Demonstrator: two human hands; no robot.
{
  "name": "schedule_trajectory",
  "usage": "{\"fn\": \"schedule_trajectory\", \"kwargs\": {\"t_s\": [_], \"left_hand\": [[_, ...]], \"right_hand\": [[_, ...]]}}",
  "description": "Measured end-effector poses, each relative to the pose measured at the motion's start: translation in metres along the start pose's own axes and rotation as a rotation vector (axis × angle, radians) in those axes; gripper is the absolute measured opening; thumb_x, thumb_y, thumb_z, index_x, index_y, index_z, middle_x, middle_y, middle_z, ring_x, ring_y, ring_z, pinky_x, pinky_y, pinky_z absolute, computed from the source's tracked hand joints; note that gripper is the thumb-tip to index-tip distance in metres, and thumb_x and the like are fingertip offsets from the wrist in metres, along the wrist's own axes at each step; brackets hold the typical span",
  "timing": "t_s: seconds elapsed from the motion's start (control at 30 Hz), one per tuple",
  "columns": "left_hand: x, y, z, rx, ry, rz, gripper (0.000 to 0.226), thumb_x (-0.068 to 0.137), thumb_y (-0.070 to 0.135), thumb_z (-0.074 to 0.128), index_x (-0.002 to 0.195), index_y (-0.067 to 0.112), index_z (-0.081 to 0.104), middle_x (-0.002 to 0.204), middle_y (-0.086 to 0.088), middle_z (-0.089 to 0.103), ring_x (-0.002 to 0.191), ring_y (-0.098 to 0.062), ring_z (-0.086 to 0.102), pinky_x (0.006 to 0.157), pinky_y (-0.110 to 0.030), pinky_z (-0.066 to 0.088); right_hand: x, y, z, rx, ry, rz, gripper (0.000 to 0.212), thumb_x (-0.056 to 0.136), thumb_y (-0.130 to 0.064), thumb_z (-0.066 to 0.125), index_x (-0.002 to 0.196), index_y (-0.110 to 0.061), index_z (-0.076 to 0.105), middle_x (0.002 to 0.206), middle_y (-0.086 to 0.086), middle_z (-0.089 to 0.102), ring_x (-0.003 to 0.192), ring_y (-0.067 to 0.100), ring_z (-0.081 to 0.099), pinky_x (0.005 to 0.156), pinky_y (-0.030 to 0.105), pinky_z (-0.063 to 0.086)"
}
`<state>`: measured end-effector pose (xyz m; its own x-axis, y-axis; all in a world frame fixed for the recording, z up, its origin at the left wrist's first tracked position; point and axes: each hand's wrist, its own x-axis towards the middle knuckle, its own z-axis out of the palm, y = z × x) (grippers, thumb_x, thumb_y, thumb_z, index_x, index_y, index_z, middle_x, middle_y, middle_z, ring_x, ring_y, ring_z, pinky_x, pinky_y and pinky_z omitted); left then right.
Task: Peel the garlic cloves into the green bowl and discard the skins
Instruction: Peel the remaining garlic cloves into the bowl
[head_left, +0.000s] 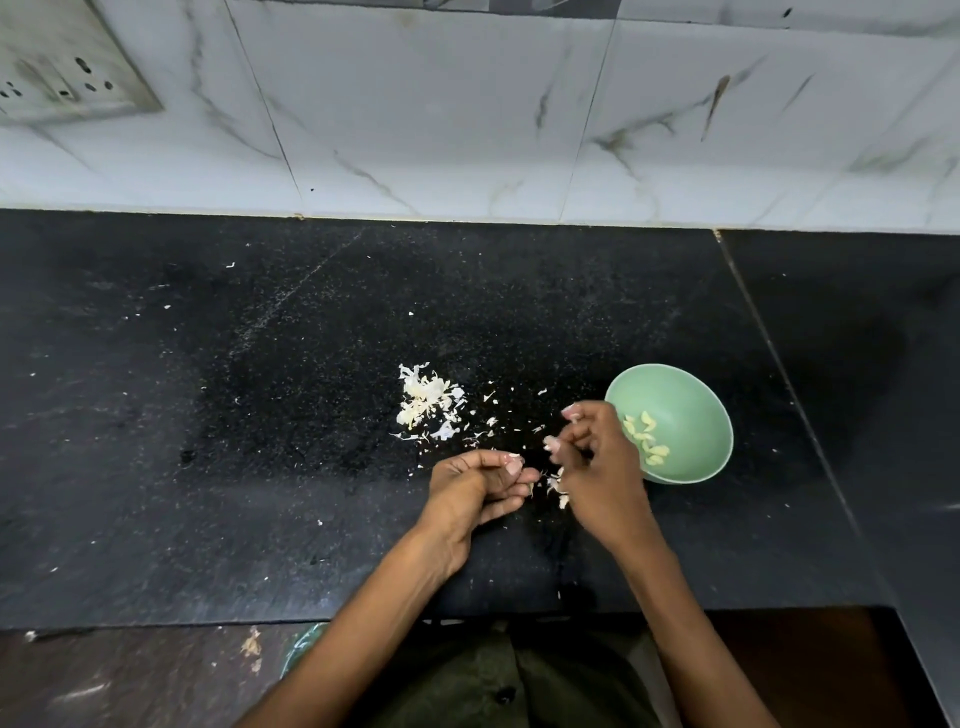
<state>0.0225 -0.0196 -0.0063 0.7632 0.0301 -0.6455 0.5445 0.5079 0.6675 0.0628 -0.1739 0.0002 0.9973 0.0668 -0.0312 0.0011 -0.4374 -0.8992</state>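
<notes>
The green bowl (691, 395) stands on the black counter at the right and holds several peeled garlic cloves (645, 439). My left hand (475, 488) hovers just left of the bowl with its fingers curled in, pinching a small garlic clove (530, 487) of which only the tip shows. My right hand (600, 467) is close beside it, partly over the bowl's near-left rim, fingers curled. Pale garlic skin bits (560, 488) show at its thumb side. A pile of garlic skins (428, 402) lies on the counter beyond my left hand.
The black stone counter (260, 415) carries scattered skin flecks around the pile. A marbled tile wall (467, 104) rises behind it, with a socket plate (57, 67) at the top left. The counter's front edge runs just below my forearms.
</notes>
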Motion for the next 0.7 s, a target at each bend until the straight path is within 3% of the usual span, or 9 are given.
{"fn": "schedule_trajectory", "kwargs": {"t_s": [0.1,0.23,0.3,0.4,0.47,0.53,0.6,0.63,0.7], "left_hand": [[0.001,-0.004,0.001,0.076,0.003,0.005,0.008,0.090,0.001,0.069,0.093,0.007,0.073,0.093,-0.012,0.078,0.072,-0.011,0.071,0.066,-0.022,0.059],[0.002,-0.010,0.000,0.117,0.007,0.002,0.011,0.091,-0.002,0.067,0.093,0.006,0.074,0.093,-0.011,0.078,0.072,-0.011,0.070,0.066,-0.022,0.059],[0.003,-0.012,0.002,0.136,0.012,0.003,0.013,0.091,-0.003,0.066,0.093,0.006,0.074,0.091,-0.010,0.078,0.072,-0.011,0.069,0.065,-0.022,0.059],[0.005,-0.014,0.004,0.155,0.013,0.005,0.013,0.091,-0.003,0.065,0.095,0.005,0.074,0.091,-0.010,0.078,0.072,-0.012,0.069,0.064,-0.022,0.058],[0.005,-0.014,0.005,0.160,0.019,0.009,0.014,0.091,-0.004,0.064,0.095,0.005,0.074,0.090,-0.010,0.078,0.071,-0.012,0.069,0.063,-0.022,0.058],[0.005,-0.016,0.005,0.165,0.027,0.014,0.014,0.092,-0.005,0.063,0.094,0.005,0.073,0.089,-0.010,0.078,0.070,-0.012,0.068,0.063,-0.022,0.058],[0.005,-0.017,0.005,0.166,0.037,0.021,0.014,0.092,-0.005,0.063,0.095,0.004,0.073,0.088,-0.010,0.078,0.069,-0.013,0.067,0.061,-0.022,0.057],[0.005,-0.017,0.005,0.165,0.046,0.025,0.013,0.092,-0.003,0.063,0.096,0.003,0.073,0.088,-0.010,0.078,0.068,-0.012,0.067,0.059,-0.021,0.057],[0.004,-0.018,0.004,0.163,0.069,0.032,0.009,0.094,0.002,0.064,0.097,0.003,0.073,0.088,-0.011,0.077,0.065,-0.012,0.065,0.056,-0.021,0.056]], "right_hand": [[0.009,0.006,-0.026,-0.030,0.222,0.016,0.034,0.090,0.004,0.071,0.106,-0.021,0.056,0.082,-0.002,0.064,0.076,0.008,0.064,0.068,0.041,0.060],[0.023,0.014,-0.062,-0.064,0.365,0.031,0.031,0.084,0.010,0.071,0.104,-0.011,0.059,0.090,0.003,0.069,0.077,0.009,0.065,0.072,0.009,0.050],[0.028,0.016,-0.075,-0.093,0.351,0.047,0.034,0.081,0.013,0.071,0.102,-0.012,0.061,0.089,-0.003,0.068,0.079,0.009,0.067,0.076,0.012,0.053],[0.034,0.025,-0.084,-0.070,0.322,0.104,0.032,0.081,0.011,0.070,0.094,-0.017,0.065,0.089,-0.003,0.072,0.084,0.015,0.072,0.084,0.041,0.062],[0.035,0.029,-0.086,-0.037,0.321,0.120,0.032,0.082,0.009,0.071,0.092,-0.021,0.067,0.090,-0.003,0.074,0.087,0.012,0.073,0.082,0.050,0.063],[0.032,0.030,-0.083,-0.024,0.334,0.102,0.028,0.083,0.005,0.074,0.091,-0.021,0.067,0.090,-0.006,0.073,0.086,0.008,0.072,0.082,0.046,0.063],[0.027,0.026,-0.078,-0.038,0.356,0.052,0.019,0.085,-0.002,0.078,0.088,-0.018,0.068,0.086,-0.008,0.071,0.079,0.001,0.067,0.081,0.027,0.059],[0.024,0.023,-0.073,-0.045,0.365,0.019,0.015,0.086,-0.006,0.078,0.084,-0.016,0.067,0.082,-0.008,0.070,0.074,0.000,0.065,0.077,0.018,0.054],[0.018,0.020,-0.062,-0.034,0.350,-0.050,0.022,0.092,-0.014,0.075,0.073,-0.011,0.064,0.070,-0.003,0.065,0.064,0.004,0.057,0.066,0.014,0.045]]}}
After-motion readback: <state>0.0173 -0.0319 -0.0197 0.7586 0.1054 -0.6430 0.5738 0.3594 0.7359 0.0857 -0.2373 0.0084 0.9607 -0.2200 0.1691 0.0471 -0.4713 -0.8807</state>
